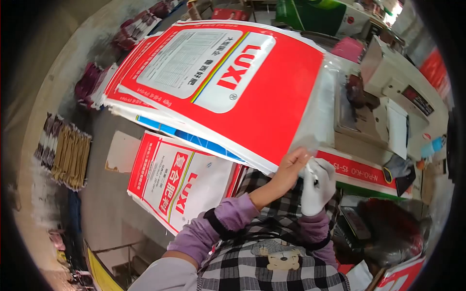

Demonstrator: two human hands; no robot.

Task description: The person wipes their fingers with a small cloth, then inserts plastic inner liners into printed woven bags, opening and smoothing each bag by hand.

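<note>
A red and white printed LUXI sack (286,92) lies on top of a stack of sacks in front of me, and a clear plastic liner (320,111) sticks out of its right end. My left hand (287,170), bare, has its fingers pinched together on the liner at the sack's near right corner. Close beside it is my right hand (318,186) in a white glove, its fingers curled closed. A small dark spot shows at those fingers, too small to name.
A sewing machine (405,92) stands at the right. Another pile of LUXI sacks (182,182) lies lower left of the stack. Bundles of folded brown material (70,157) line the left wall. A dark-and-grey glove (399,167) lies by the machine.
</note>
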